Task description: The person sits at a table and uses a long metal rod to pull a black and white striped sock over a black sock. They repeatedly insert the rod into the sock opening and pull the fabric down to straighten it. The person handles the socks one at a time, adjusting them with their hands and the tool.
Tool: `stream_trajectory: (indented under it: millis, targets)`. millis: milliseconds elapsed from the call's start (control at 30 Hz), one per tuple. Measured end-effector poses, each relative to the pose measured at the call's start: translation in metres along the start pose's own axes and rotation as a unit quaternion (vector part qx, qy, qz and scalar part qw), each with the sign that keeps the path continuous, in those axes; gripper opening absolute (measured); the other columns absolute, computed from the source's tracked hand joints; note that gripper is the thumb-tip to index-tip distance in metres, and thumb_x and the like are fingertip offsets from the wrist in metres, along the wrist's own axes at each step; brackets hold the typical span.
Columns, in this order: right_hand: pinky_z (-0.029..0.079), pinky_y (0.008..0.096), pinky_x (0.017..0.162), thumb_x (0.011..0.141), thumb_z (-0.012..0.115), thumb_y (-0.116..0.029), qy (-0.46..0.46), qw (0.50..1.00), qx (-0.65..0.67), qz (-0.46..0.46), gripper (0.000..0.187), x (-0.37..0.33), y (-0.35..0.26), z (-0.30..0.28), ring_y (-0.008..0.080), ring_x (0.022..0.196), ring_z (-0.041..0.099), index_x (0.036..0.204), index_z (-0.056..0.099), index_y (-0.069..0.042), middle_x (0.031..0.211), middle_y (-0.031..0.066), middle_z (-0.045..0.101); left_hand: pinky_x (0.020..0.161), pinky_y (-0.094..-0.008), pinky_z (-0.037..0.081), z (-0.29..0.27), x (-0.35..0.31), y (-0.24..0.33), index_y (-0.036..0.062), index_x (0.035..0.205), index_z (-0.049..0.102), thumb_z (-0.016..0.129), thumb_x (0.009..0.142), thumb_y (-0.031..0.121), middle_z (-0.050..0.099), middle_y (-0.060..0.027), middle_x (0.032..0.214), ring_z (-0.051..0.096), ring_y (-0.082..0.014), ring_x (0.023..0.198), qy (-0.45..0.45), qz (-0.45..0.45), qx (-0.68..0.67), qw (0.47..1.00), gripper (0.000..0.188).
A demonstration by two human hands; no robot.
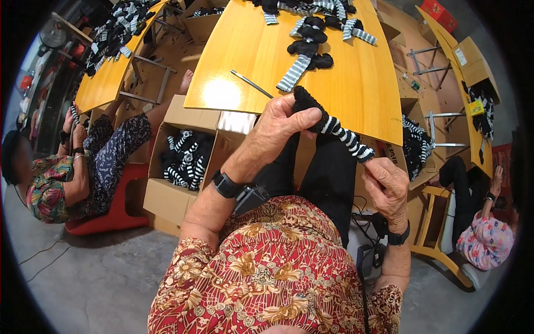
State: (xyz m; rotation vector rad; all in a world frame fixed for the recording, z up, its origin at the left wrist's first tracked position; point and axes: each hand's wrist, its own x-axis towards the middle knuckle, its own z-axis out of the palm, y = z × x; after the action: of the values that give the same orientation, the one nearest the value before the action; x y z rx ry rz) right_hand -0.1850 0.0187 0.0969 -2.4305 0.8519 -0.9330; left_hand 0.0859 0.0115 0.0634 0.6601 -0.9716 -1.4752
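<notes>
A knitted tube-shaped piece [346, 138], black at one end and black-and-white striped along the rest, is stretched between my two hands over my lap, just off the table's near edge. Its bunched black end sits between the thumb and fingers of my left hand [286, 118]. My right hand [386, 186] pinches the striped tip, lower and to the right. Whether it is a sock or a glove I cannot tell. On the yellow table [233, 47] beyond lie similar black pieces with grey-and-white striped ends [295, 72]. A thin dark rod with a pale tip [250, 83] lies near the left hand.
An open cardboard box [157, 192] of striped knitwear stands left of my legs; another box of striped pieces [417, 145] is at the right. One person [67, 183] sits at the left table, another [484, 236] at the right. Cables [364, 220] hang beside my right forearm.
</notes>
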Motion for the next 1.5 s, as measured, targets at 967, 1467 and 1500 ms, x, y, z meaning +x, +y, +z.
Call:
stream_trajectory:
  millis: [967, 1467, 1500]
  targets:
    - [0.048, 0.0290, 0.062, 0.080, 0.065, 0.004, 0.076, 0.988, 0.067, 0.115, 0.034, -0.024, -0.023, 0.059, 0.0181, 0.067, 0.058, 0.114, 0.062, 0.002, 0.078, 0.0104, 0.061, 0.065, -0.0190, 0.047, -0.006, 0.010, 0.002, 0.0030, 0.099, 0.064, 0.067, 0.091, 0.021, 0.063, 0.0007, 0.083, 0.058, -0.0044, 0.073, 0.144, 0.076, 0.084, 0.983, 0.020]
    - [0.044, 0.0205, 0.048, 0.086, 0.062, 0.000, 0.049, 0.865, 0.397, 0.305, 0.044, -0.037, -0.011, 0.043, 0.0086, 0.055, 0.054, 0.129, 0.056, -0.003, 0.079, 0.0093, 0.064, 0.082, -0.0230, 0.051, -0.021, 0.004, 0.003, 0.0103, 0.131, 0.053, 0.059, 0.092, 0.004, 0.061, -0.0053, 0.107, 0.060, -0.0105, 0.090, 0.090, 0.157, 0.117, 0.976, 0.040]
    - [0.044, 0.0207, 0.048, 0.086, 0.061, -0.001, 0.037, 0.851, 0.418, 0.317, 0.044, -0.036, -0.012, 0.042, 0.0088, 0.055, 0.054, 0.130, 0.055, -0.003, 0.079, 0.0098, 0.064, 0.085, -0.0238, 0.051, -0.025, 0.006, 0.004, 0.0113, 0.133, 0.052, 0.060, 0.090, 0.002, 0.059, -0.0054, 0.111, 0.060, -0.0111, 0.094, 0.082, 0.195, 0.166, 0.963, 0.044]
